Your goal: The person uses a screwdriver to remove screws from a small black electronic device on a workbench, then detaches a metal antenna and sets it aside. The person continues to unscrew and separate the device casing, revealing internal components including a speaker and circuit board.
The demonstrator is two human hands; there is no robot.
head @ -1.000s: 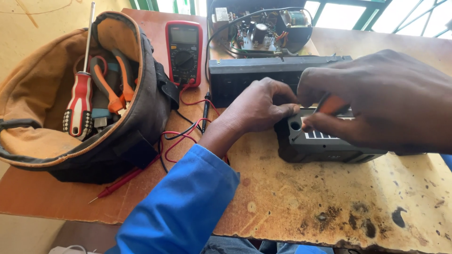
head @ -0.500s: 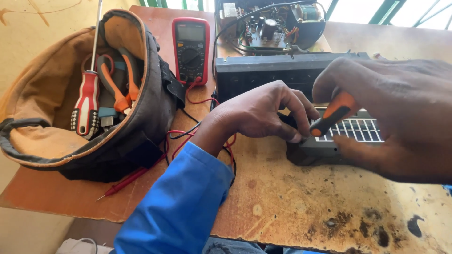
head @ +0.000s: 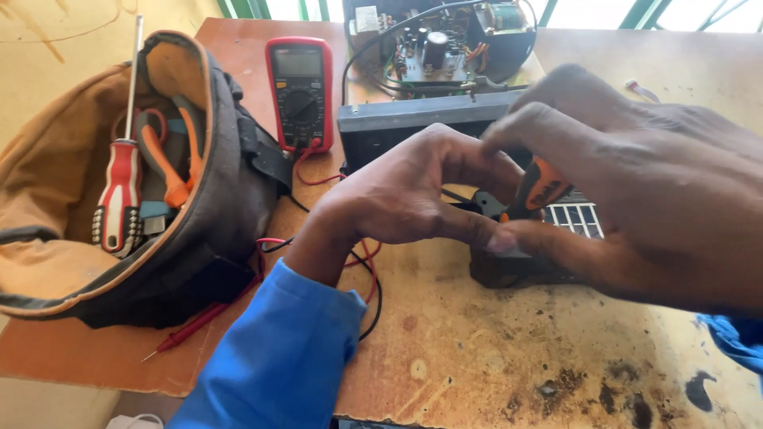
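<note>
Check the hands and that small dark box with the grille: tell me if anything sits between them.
Nothing visible does. The left hand has its fingertips at the small dark box, and the right hand grips an orange-handled tool just above it. The tool bag and multimeter lie off to the left, apart.

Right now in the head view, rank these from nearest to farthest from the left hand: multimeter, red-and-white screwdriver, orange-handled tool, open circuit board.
1. orange-handled tool: beside the left hand, gripped by the right hand.
2. multimeter: up-left on the table.
3. open circuit board: far edge; close to the multimeter's rank.
4. red-and-white screwdriver: far left, in the bag.
</note>
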